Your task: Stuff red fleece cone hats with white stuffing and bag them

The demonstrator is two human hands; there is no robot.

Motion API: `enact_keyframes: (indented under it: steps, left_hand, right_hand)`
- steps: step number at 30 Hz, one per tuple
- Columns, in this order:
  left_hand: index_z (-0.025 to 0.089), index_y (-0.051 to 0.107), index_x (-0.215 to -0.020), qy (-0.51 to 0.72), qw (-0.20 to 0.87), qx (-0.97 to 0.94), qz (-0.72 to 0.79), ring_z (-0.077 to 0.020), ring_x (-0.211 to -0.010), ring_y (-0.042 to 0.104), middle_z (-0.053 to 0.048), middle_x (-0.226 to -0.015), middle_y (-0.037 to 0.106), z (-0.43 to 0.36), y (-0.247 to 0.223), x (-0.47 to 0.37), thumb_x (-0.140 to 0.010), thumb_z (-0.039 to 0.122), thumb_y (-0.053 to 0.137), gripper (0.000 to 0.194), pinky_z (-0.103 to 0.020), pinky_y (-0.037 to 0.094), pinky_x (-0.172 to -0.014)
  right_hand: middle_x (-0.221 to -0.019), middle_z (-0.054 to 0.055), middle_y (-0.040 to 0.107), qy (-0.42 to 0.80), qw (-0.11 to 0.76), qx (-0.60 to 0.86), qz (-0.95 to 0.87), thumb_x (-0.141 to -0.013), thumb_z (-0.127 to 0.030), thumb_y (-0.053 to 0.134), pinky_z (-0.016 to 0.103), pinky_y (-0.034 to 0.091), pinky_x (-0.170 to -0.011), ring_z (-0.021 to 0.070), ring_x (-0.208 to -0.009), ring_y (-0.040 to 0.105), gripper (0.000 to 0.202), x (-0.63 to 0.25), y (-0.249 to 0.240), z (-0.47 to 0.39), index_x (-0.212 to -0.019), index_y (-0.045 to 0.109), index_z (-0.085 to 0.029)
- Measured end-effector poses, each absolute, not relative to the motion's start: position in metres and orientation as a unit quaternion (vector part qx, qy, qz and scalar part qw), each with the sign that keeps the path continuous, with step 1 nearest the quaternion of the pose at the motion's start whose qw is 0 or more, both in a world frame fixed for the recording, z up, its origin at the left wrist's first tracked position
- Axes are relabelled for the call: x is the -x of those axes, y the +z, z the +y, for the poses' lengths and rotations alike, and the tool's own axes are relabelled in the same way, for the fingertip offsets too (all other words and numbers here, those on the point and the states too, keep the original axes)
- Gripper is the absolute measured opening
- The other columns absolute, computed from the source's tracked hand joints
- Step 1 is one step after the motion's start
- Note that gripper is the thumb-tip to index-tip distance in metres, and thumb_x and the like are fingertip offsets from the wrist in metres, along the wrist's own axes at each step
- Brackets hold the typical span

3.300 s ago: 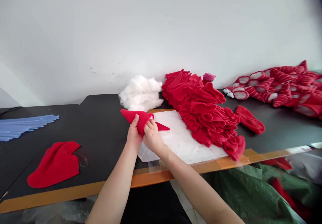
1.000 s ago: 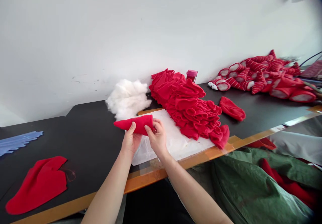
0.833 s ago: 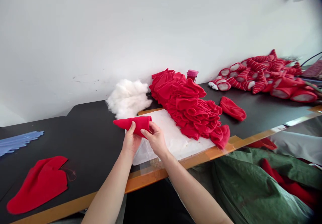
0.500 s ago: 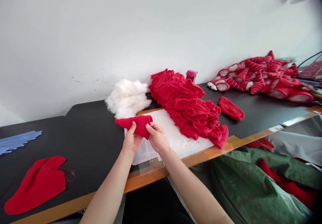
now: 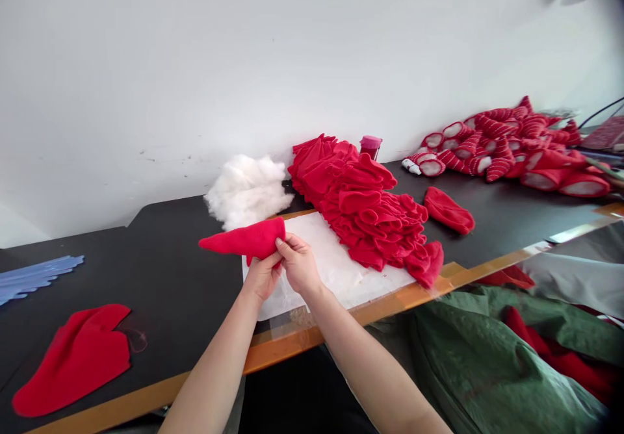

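Both of my hands grip a red pointed fabric hat point(image 5: 244, 238), its tip toward the left and its wide end at my fingers. My left hand point(image 5: 263, 278) is closed on the lower part of that wide end. Pinching the rim from the right is my right hand point(image 5: 298, 262). Below and behind the hat lies a white sheet point(image 5: 336, 278) on the black table. White stuffing point(image 5: 248, 190) sits just beyond the hat. A long heap of red fabric pieces point(image 5: 363, 200) spreads across the sheet's right side.
A flat red piece point(image 5: 73, 359) and blue strips point(image 5: 39, 278) lie at left. To the right are a single red piece point(image 5: 448, 210), a pink-lidded jar point(image 5: 370, 147) and a pile of stuffed red cones point(image 5: 507, 141). Green cloth point(image 5: 487, 362) hangs below the taped table edge point(image 5: 283, 356).
The hat has shifted left, its tip reaching further out. My left hand has slid toward the wide end, closer to my right hand.
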State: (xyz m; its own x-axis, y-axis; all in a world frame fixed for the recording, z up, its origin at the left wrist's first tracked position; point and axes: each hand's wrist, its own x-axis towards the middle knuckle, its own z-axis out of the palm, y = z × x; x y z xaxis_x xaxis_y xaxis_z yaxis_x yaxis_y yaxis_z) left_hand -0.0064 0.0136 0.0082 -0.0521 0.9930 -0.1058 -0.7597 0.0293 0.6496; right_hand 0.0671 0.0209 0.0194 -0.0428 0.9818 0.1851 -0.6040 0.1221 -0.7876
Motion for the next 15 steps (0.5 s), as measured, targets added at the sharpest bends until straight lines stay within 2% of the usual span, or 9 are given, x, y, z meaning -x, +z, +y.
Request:
enact_keyframes:
  steps: [4,6,8,10,11,15]
  left_hand:
    - [0.019,0.070,-0.100,0.676,0.648,-0.268,0.227,-0.0280,-0.113,0.064,-0.007,-0.103,0.074,0.016,0.014,0.014,-0.057,0.007,0.086,0.048,-0.035,0.051,-0.097]
    - [0.021,0.069,-0.106,0.708,0.626,-0.251,0.207,-0.0262,-0.113,0.064,-0.006,-0.107,0.073,0.016,0.016,0.017,-0.062,0.011,0.085,0.048,-0.033,0.052,-0.095]
    - [0.021,0.068,-0.106,0.736,0.616,-0.195,0.204,-0.0219,-0.107,0.067,-0.005,-0.105,0.073,0.015,0.017,0.018,-0.072,0.016,0.081,0.037,-0.029,0.053,-0.092]
    - [0.017,0.068,-0.101,0.740,0.622,-0.139,0.215,-0.0183,-0.098,0.069,-0.006,-0.100,0.074,0.014,0.019,0.018,-0.085,0.022,0.071,0.018,-0.026,0.054,-0.089]
    - [0.015,0.068,-0.098,0.731,0.632,-0.123,0.225,-0.0177,-0.093,0.070,-0.007,-0.096,0.074,0.014,0.020,0.018,-0.090,0.026,0.065,0.014,-0.025,0.055,-0.087]
    - [0.012,0.068,-0.095,0.692,0.666,-0.107,0.257,-0.0214,-0.088,0.071,-0.011,-0.091,0.074,0.015,0.021,0.017,-0.095,0.036,0.056,0.026,-0.030,0.056,-0.085]
  right_hand:
    - [-0.088,0.002,0.073,0.515,0.703,0.313,-0.378,-0.069,-0.040,0.069,0.039,0.053,-0.088,0.0211,-0.083,0.066,0.024,-0.081,0.014,0.028,-0.085,0.072,-0.023]
    - [-0.092,0.002,0.073,0.466,0.707,0.334,-0.414,-0.073,-0.037,0.066,0.040,0.052,-0.090,0.0217,-0.086,0.066,0.021,-0.086,0.015,0.025,-0.088,0.074,-0.023]
    - [-0.093,0.001,0.073,0.457,0.687,0.333,-0.457,-0.075,-0.035,0.065,0.040,0.051,-0.093,0.0218,-0.089,0.066,0.019,-0.086,0.015,0.018,-0.087,0.074,-0.024]
    - [-0.089,0.000,0.073,0.510,0.655,0.304,-0.468,-0.075,-0.036,0.067,0.039,0.052,-0.091,0.0211,-0.087,0.066,0.017,-0.081,0.012,0.012,-0.085,0.074,-0.025]
    - [-0.086,0.000,0.072,0.550,0.639,0.286,-0.456,-0.073,-0.038,0.068,0.038,0.053,-0.087,0.0207,-0.084,0.066,0.017,-0.077,0.010,0.009,-0.084,0.073,-0.025]
    - [-0.086,0.001,0.072,0.660,0.610,0.248,-0.362,-0.065,-0.040,0.076,0.035,0.056,-0.076,0.0198,-0.078,0.067,0.024,-0.067,-0.003,0.010,-0.082,0.067,-0.026]
